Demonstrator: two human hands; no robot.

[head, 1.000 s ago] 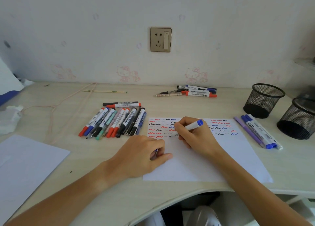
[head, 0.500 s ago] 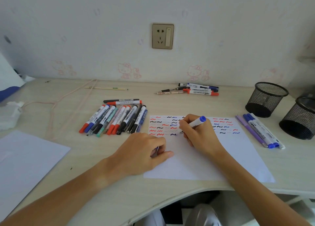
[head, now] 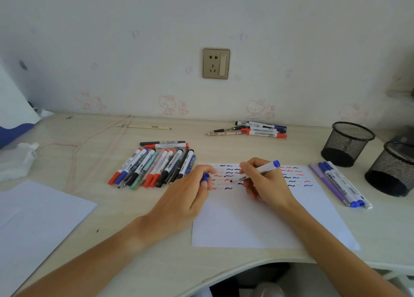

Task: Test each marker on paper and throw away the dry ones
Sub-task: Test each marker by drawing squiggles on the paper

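Note:
My right hand [head: 263, 182] grips a white marker with a blue end [head: 264, 168], its tip pointing left over the test paper [head: 257, 220], which carries rows of red, blue and black squiggles. My left hand [head: 188, 198] is closed on a blue marker cap [head: 205, 176] at the paper's left edge, close to the marker's tip. Several markers lie in a row [head: 154, 167] left of the paper. Three blue and purple pens [head: 340, 184] lie to the right of the paper. Another small pile of markers [head: 257, 130] sits near the wall.
Two black mesh pen cups [head: 347, 143] [head: 394, 169] stand at the right. A blank sheet [head: 33, 225] lies at the left, crumpled tissue [head: 18, 160] beyond it. A pink cord [head: 89, 140] and a thin stick [head: 143, 127] lie at the back left.
My left hand has lifted from the paper's lower left and moved up towards the marker's tip, its blue cap now showing. My right hand has turned the marker's tip left.

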